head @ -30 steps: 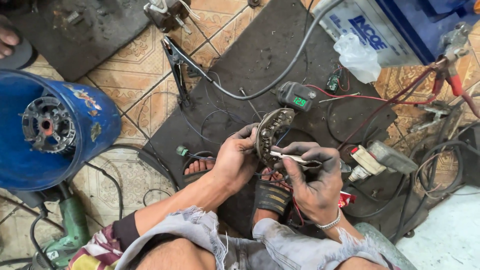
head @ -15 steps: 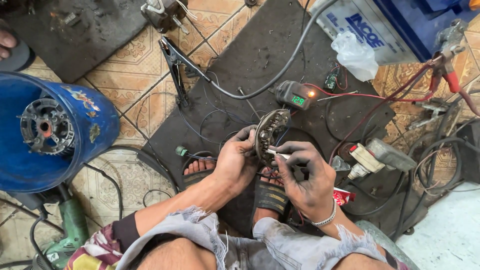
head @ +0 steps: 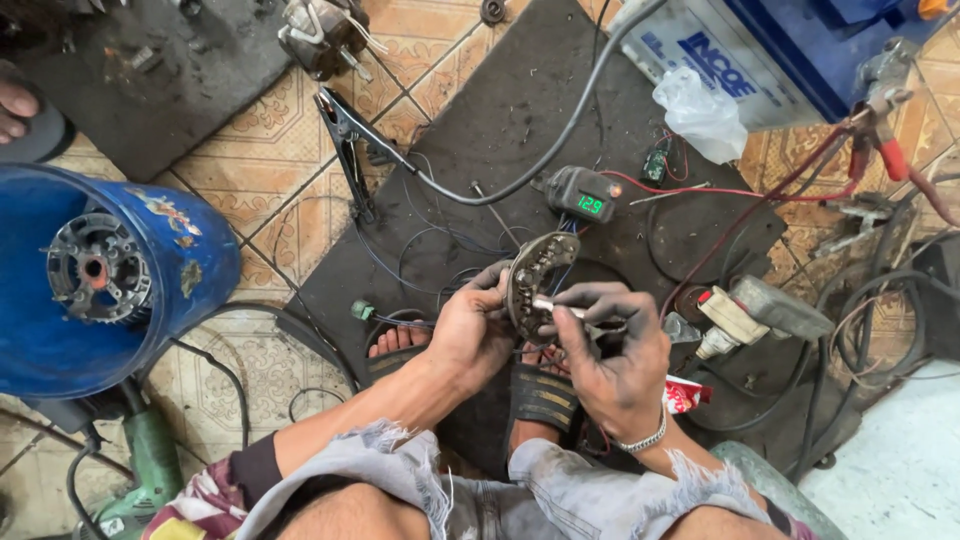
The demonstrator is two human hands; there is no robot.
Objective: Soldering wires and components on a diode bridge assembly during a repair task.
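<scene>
Frame centre: left hand point(head: 468, 335) grips rectifier plate point(head: 535, 275) upright; right hand point(head: 615, 350) pinches probe point(head: 560, 308), lying crosswise, tip on plate.

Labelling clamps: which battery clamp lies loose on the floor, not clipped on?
The black clamp on the tiled floor, upper left, on the grey cable. The red-handled clamp sits up at the battery.

Crowded floor around both hands point(head: 560, 335).
Meter point(head: 583, 195) at twelve, loose wires point(head: 440, 235) at eleven, glue tube point(head: 730, 318) at three; bare tiles point(head: 230, 180) lie open at ten.
</scene>
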